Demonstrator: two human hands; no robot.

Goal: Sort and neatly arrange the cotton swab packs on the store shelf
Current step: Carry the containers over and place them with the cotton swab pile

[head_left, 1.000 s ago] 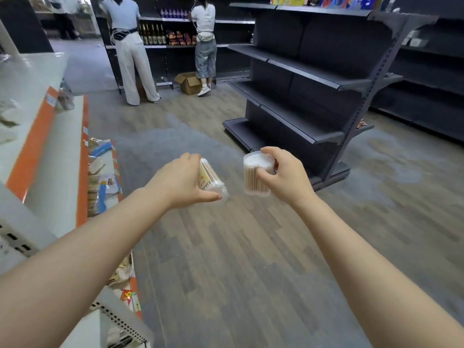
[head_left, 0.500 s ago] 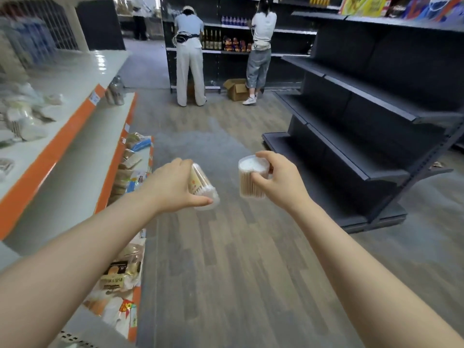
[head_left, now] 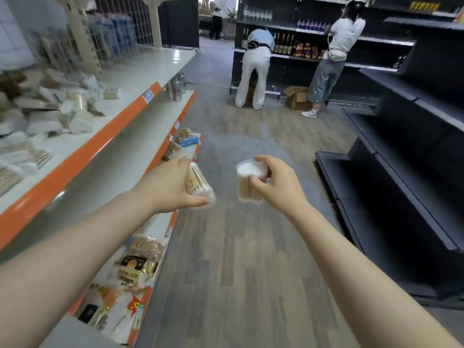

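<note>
My left hand (head_left: 170, 187) grips a clear round pack of wooden cotton swabs (head_left: 199, 184), tilted on its side over the aisle floor. My right hand (head_left: 278, 184) holds a second round swab pack (head_left: 249, 182) upright, white tips up, thumb and fingers curled round it. The two packs are a short gap apart. To the left, the white shelf with an orange edge (head_left: 82, 151) carries a blurred heap of several swab packs (head_left: 50, 111) on its top level.
Lower white shelves hold snack bags (head_left: 136, 267) and metal bottles (head_left: 177, 87). Dark empty shelving (head_left: 401, 172) lines the right side. Two people (head_left: 253, 69) stand at a far shelf beside a cardboard box (head_left: 297, 97). Wood-look floor runs between.
My view has swung left, bringing the white shelf and its swab heap into sight. Both hands keep their packs and stay at about the same spacing.
</note>
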